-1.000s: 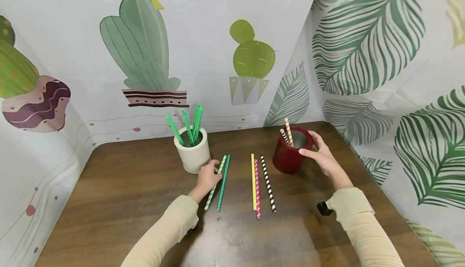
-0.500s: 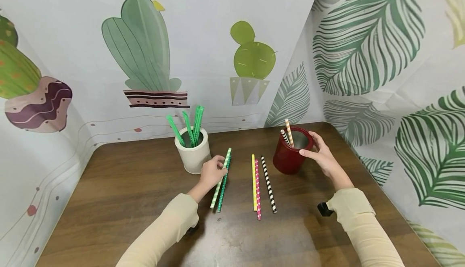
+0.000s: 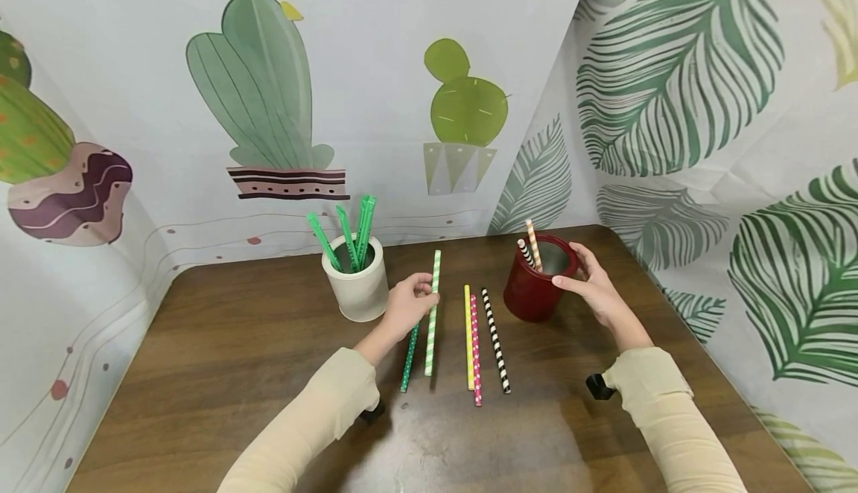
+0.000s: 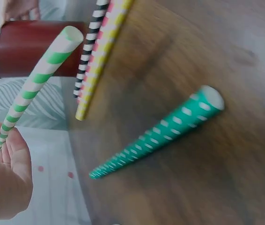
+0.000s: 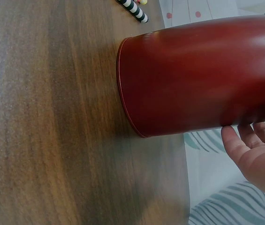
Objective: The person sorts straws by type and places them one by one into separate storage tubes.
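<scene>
My left hand pinches a green-and-white striped paper straw between thumb and fingers, raised off the table and nearly upright in the head view. Below that hand lies a teal paper straw with white dots, its far part hidden by the hand in the head view. With the thumb near the rim and the fingers round the far side, my right hand holds a dark red cup, which stands upright. An orange-striped straw and a black-striped straw lean inside it.
Between the hands lie a yellow straw, a pink dotted straw and a black-and-white striped straw. A cream cup with several green wrapped straws stands at the left. Behind the wooden table hangs a patterned backdrop.
My left hand has lifted the green-striped straw from beside the teal one and carried it rightward. The right hand and red cup have stayed put.
</scene>
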`<state>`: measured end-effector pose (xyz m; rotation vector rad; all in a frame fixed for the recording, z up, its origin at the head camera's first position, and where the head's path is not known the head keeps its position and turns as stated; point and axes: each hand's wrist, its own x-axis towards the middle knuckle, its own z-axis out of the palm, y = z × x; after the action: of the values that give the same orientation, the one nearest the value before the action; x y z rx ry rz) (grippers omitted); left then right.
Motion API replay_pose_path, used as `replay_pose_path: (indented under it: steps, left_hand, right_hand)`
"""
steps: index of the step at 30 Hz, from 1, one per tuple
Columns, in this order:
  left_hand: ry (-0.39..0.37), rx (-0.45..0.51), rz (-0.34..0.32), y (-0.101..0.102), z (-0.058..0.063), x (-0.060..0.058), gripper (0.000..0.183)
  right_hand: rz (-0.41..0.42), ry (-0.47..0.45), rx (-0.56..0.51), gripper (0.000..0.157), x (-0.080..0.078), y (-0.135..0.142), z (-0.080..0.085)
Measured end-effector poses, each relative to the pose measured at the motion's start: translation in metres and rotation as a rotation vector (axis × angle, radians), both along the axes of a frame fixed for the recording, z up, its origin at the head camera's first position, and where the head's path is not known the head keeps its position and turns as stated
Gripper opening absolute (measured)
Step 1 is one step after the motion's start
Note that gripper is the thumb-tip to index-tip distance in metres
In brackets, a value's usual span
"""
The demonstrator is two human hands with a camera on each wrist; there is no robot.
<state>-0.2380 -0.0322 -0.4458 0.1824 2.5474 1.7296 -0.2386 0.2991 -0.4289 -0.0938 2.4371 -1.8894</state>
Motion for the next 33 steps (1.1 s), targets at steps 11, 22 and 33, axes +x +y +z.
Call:
replay_pose_path:
  steps: [11, 22, 33]
  left_hand:
    - [-0.019, 0.102, -0.026, 0.025, 0.033, -0.012, 0.034]
    - [0.025, 0.202, -0.050, 0.049, 0.068, -0.023, 0.035]
    - [0.038, 0.313, 0.010, 0.071, 0.094, -0.036, 0.035]
  right_hand:
    - [-0.005, 0.009, -0.030, 0.080, -0.002, 0.001, -0.002]
    - [-0.001, 0.015, -0.035, 0.081, -0.001, 0.001, 0.000]
    - [-0.002, 0.016, -0.043, 0.080, 0.000, 0.000, 0.000]
